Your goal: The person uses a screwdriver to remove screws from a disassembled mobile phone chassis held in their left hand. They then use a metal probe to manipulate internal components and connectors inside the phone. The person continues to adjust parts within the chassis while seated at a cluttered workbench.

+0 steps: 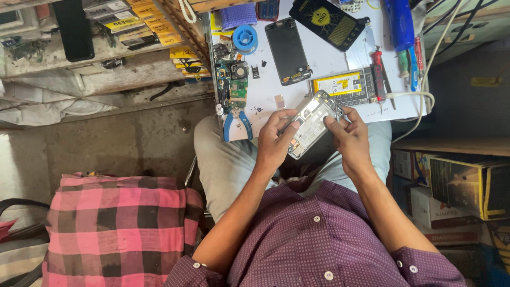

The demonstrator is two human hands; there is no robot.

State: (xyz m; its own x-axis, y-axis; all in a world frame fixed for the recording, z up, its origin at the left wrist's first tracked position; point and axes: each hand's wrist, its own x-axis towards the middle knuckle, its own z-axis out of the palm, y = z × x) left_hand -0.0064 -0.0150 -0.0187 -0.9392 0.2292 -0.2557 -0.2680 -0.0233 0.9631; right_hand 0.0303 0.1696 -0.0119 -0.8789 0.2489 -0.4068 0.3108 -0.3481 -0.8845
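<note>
An opened phone body [309,123] with bare silver insides is held over my lap, just in front of the white worktable [329,58]. My left hand [275,141] grips its left side, thumb lying along the frame. My right hand [348,133] holds the right edge, fingertips pressing on the top corner. Both arms wear purple dotted sleeves.
On the table lie a dark phone screen [287,50], a black phone back [326,21], a phone frame with a yellow battery [342,85], a green circuit board [236,87], blue-handled pliers [237,122], a blue solder spool [245,38] and screwdrivers [378,72]. A pink checked cushion [119,228] sits at left, boxes [467,186] at right.
</note>
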